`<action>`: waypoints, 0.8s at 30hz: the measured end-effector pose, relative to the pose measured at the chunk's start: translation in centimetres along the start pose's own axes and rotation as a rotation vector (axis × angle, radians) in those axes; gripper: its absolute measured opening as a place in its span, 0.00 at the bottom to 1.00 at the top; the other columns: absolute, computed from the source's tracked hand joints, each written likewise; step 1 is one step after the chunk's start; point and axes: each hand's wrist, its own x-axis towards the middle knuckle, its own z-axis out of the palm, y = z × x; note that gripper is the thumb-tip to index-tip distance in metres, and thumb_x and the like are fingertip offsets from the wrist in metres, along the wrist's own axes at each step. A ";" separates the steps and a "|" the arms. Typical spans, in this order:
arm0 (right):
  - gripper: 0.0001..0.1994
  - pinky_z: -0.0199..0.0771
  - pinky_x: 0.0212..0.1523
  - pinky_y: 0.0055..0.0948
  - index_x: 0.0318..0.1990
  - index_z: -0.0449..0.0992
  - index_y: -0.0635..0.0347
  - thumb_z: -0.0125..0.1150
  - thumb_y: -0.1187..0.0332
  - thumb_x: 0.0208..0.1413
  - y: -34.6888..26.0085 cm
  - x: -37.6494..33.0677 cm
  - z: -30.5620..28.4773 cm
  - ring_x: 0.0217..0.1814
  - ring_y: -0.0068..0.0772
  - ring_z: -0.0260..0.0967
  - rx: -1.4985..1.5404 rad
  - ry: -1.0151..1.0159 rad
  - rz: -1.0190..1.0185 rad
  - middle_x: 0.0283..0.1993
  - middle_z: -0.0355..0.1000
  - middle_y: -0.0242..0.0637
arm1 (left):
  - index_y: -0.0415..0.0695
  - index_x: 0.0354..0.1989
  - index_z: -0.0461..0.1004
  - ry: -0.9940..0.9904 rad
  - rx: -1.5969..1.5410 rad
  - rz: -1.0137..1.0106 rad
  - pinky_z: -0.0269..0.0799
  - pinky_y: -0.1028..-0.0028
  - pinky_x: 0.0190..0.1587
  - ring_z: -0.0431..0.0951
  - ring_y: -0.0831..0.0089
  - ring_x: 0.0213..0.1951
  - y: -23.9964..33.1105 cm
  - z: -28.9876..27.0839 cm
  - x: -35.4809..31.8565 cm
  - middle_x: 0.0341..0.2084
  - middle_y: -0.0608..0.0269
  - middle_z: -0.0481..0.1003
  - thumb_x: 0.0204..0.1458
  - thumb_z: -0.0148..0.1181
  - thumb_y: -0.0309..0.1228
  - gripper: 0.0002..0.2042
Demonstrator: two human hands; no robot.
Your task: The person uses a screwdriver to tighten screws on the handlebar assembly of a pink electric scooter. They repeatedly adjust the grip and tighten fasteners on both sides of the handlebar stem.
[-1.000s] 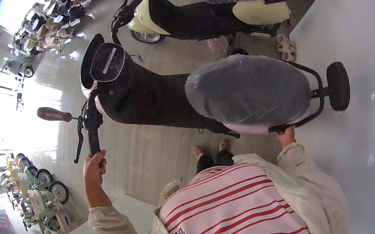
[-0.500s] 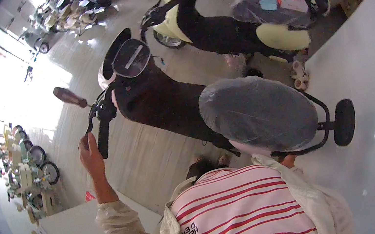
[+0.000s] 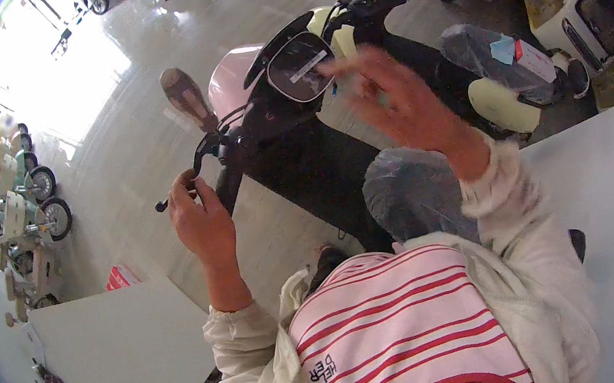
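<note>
A pink and black electric scooter (image 3: 235, 75) stands in front of me. My left hand (image 3: 203, 223) has its fingers closed on the brake lever (image 3: 204, 150), beside the black handlebar grip (image 3: 230, 186). Over the scooter's body my right hand (image 3: 396, 105) is raised, slightly blurred, with its fingers apart and nothing seen in them. Its fingertips are close to the right edge of the dark dashboard display (image 3: 299, 69), but contact is hard to judge. An oval mirror (image 3: 185, 94) rises from the left handlebar. The plastic-wrapped grey seat (image 3: 411, 192) is partly hidden by my right arm.
A pale yellow scooter (image 3: 505, 103) stands close on the right, beside a plastic-covered seat bearing a box (image 3: 535, 62). White vehicle cabs (image 3: 586, 23) are behind it. Several small bikes (image 3: 38, 184) line the left wall. White panels (image 3: 126, 347) stand near me on both sides.
My right hand has come up from beside the seat to near the display. The view has shifted, so the scooter sits farther right. My left hand stays at the brake lever.
</note>
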 end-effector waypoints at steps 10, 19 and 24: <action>0.15 0.71 0.51 0.39 0.53 0.73 0.62 0.56 0.71 0.58 -3.8 18.0 6.1 0.47 0.44 0.73 -0.163 -0.488 -0.642 0.49 0.72 0.45 | 0.42 0.43 0.76 -0.096 -0.034 -0.161 0.73 0.63 0.42 0.79 0.57 0.38 0.9 -1.0 0.0 0.36 0.54 0.79 0.59 0.54 0.32 0.09; 0.12 0.70 0.51 0.41 0.49 0.72 0.65 0.55 0.74 0.57 -5.1 20.4 6.0 0.48 0.46 0.72 -0.115 -0.844 -0.495 0.44 0.73 0.45 | 0.43 0.43 0.76 -0.122 0.010 -0.180 0.72 0.61 0.43 0.78 0.54 0.42 -0.1 -0.9 0.3 0.38 0.54 0.79 0.59 0.54 0.32 0.09; 0.13 0.69 0.52 0.42 0.48 0.71 0.66 0.55 0.76 0.55 -5.9 21.1 6.3 0.50 0.53 0.70 -0.096 -0.926 -0.443 0.46 0.72 0.48 | 0.45 0.43 0.76 -0.085 -0.026 -0.135 0.73 0.60 0.44 0.77 0.54 0.43 -0.4 -1.5 0.2 0.39 0.56 0.79 0.59 0.53 0.32 0.08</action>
